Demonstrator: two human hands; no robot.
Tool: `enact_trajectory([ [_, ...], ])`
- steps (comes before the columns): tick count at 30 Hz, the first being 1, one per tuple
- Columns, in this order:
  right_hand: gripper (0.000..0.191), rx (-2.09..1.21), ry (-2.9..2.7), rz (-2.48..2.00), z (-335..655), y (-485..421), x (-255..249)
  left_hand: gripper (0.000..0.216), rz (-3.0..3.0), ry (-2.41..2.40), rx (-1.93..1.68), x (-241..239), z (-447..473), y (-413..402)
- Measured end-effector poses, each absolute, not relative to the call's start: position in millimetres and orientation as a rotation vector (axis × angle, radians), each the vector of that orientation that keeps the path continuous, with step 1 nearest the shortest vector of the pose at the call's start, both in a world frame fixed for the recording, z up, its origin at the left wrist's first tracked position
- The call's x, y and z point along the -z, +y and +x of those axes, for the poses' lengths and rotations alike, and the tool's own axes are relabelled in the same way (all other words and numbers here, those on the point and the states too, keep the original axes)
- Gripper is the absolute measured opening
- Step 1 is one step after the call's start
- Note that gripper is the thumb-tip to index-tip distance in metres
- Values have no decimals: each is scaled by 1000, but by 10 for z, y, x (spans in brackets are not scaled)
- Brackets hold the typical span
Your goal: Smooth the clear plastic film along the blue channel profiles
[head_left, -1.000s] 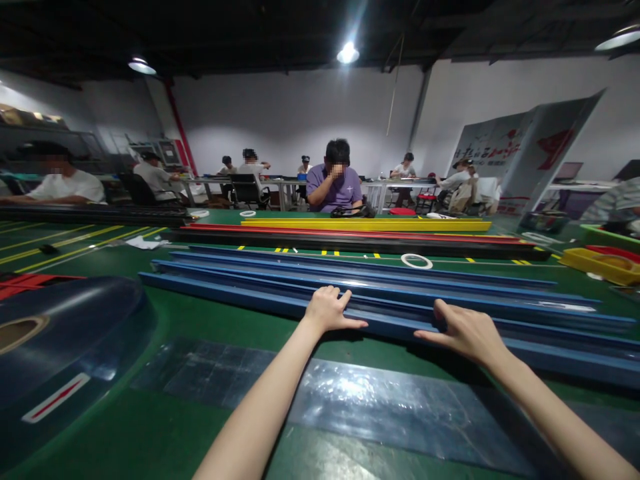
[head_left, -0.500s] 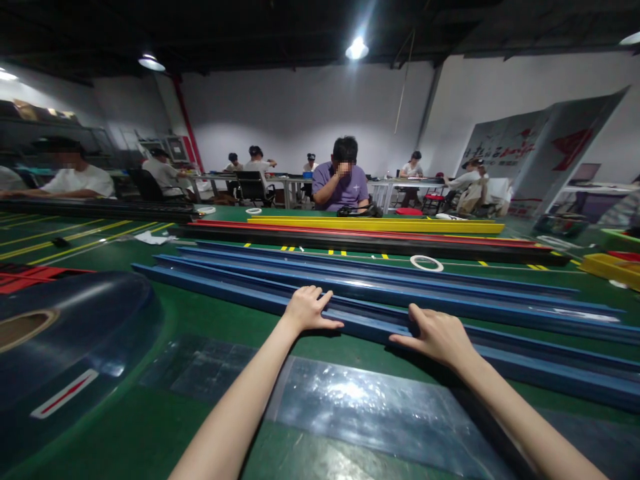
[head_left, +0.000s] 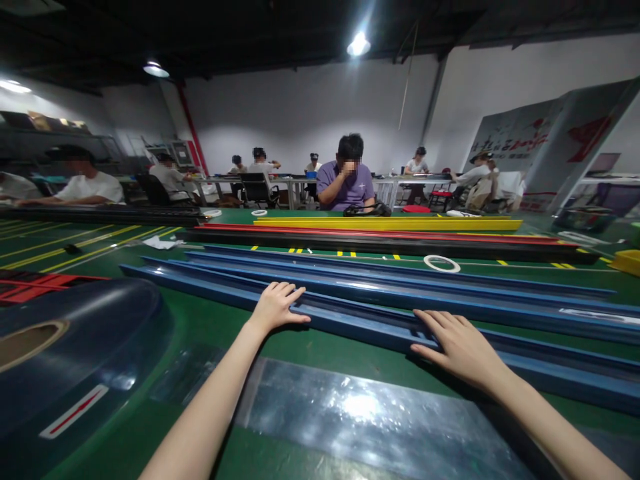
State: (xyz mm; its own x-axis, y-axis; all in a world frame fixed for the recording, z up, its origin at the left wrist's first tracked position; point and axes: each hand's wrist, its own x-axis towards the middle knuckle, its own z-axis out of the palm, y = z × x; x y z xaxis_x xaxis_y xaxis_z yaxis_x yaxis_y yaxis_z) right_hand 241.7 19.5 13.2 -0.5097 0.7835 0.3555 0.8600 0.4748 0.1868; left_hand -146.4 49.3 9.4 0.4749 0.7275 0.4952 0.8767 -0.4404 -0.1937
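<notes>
A long blue plastic channel strip [head_left: 357, 323] lies across the green table in front of me. My left hand [head_left: 277, 307] spans it near the middle, fingers over the trough and thumb along the near wall. Farther right, my right hand [head_left: 457, 343] rests over the same strip, its fingers stretched out and apart, its thumb by the near side. More blue channel strips [head_left: 400, 280] lie just behind. Nearer me is a clear plastic sheet [head_left: 385, 407], flat on the green tabletop [head_left: 300, 460].
At left sits a large dark wrapped roll [head_left: 125, 333]. Beyond the blue strips lie a white ring [head_left: 442, 264], red and black strips [head_left: 400, 241] and yellow strips [head_left: 390, 224]. A person in purple [head_left: 345, 183] sits across the table; other people work farther back.
My left hand has moved left, and the near blue strip has shifted left. My right hand has slid right along the strip, its fingers straighter. The view has turned slightly left.
</notes>
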Motion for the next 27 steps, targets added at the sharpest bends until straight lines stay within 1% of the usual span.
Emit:
enact_trajectory([
  [4, 67, 483, -2477, -1521, 2688, 208, -121, 70, -2259, -1385, 405, -94, -1598, 493],
  [9, 70, 537, -2424, -1611, 2830, 200, -91, 68, -2238, -1413, 329, -95, -1834, 507],
  [13, 72, 617, -2441, -1553, 2644, 218, -83, 68, -2212, -1461, 254, -96, -2036, 479],
  [19, 71, 656, -2453, -1509, 2233, 264, -116, 61, -2122, -1644, 112, -132, -2231, 364],
  [22, 71, 632, -2463, -1523, 2120, 278, -136, 65, -2098, -1789, 67, -153, -2260, 317],
  [27, 70, 579, -2478, -1526, 2061, 295, -174, 79, -2165, -2046, -37, -247, -2239, 302],
])
